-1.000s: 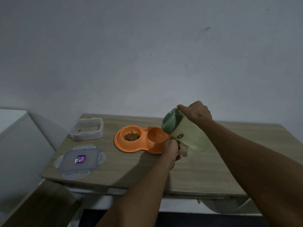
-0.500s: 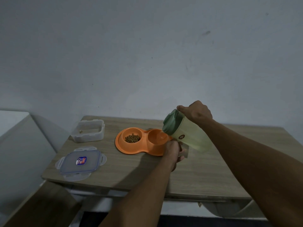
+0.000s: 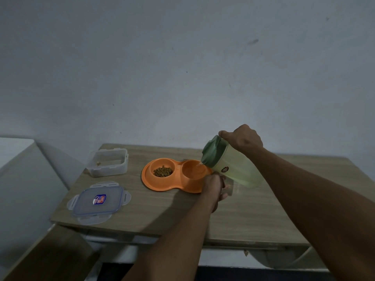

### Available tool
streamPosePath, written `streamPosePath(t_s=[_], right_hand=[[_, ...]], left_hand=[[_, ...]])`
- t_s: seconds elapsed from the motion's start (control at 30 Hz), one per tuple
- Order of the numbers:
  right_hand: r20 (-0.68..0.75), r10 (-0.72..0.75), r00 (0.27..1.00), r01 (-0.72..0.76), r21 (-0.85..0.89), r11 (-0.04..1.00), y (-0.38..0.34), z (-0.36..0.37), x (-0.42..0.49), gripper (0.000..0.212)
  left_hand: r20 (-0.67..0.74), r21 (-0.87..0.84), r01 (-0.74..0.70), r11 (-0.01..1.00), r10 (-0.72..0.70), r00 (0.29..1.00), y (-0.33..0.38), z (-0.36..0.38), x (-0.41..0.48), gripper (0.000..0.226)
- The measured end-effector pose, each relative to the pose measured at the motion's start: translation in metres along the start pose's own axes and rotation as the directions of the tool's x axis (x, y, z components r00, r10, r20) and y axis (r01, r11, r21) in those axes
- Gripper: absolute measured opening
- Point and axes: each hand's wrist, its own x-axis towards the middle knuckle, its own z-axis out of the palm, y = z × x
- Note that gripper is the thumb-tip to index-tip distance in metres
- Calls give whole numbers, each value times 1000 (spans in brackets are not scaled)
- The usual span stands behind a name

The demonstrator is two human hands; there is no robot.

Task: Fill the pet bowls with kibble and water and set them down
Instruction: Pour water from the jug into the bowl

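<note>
An orange double bowl [image 3: 147, 178] sits on the wooden table [image 3: 263, 209], a little left of the frame's centre. Its left well holds a small heap of brown kibble [image 3: 163, 171]. Its right well [image 3: 193, 171] has a pale sheen across the bottom.

The right hand [image 3: 243, 139] comes in from the lower right of the frame. It grasps a pale green translucent bottle [image 3: 237, 172] near its top, fingers wrapped round the body just behind the dark green cap [image 3: 211, 151]. The bottle is tipped steeply toward the left, cap end low, right over the edge of the right well. A thin thread of water [image 3: 199, 164] runs from the cap into that well.

The left hand [image 3: 214, 185] reaches up from the bottom centre of the frame and sits against the near right rim of the bowl, under the tilted bottle. Only its back shows and the fingers curl away out of sight, so I cannot tell whether they pinch the rim or merely rest on it. Just right of this hand there is a faint glassy patch on the tabletop, too unclear to name.

Toward the left of the table stands a clear rectangular tub [image 3: 108, 162], open, with a few crumbs inside. Nearer the lower left, its snap lid [image 3: 98, 201] lies flat with a small blue and red label on top, well apart from the bowl. A plain grey wall [image 3: 182, 67] fills the upper frame
</note>
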Motion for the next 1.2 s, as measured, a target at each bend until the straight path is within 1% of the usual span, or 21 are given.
streamPosePath(t_s=[0.2, 0.4, 0.53, 0.67, 1.2], right_hand=[[3, -2, 1000, 2, -4, 1000, 0, 1, 0, 52], [1, -3, 1000, 3, -8, 1000, -1, -1, 2, 53], [-1, -2, 1000, 2, -12, 1000, -1, -2, 2, 53], [2, -5, 1000, 5, -14, 1000, -2, -3, 2, 52], [-1, -6, 1000, 6, -13, 1000, -3, -5, 2, 51]], left_hand=[[24, -2, -3, 1000, 3, 1000, 0, -2, -4, 26], [18, -1, 1, 1000, -1, 1000, 1, 0, -4, 30], [6, -11, 22, 1000, -22, 1000, 3, 1, -5, 27], [-2, -21, 25, 999, -25, 1000, 5, 2, -7, 32], [-8, -40, 28, 999, -28, 1000, 8, 2, -7, 30]])
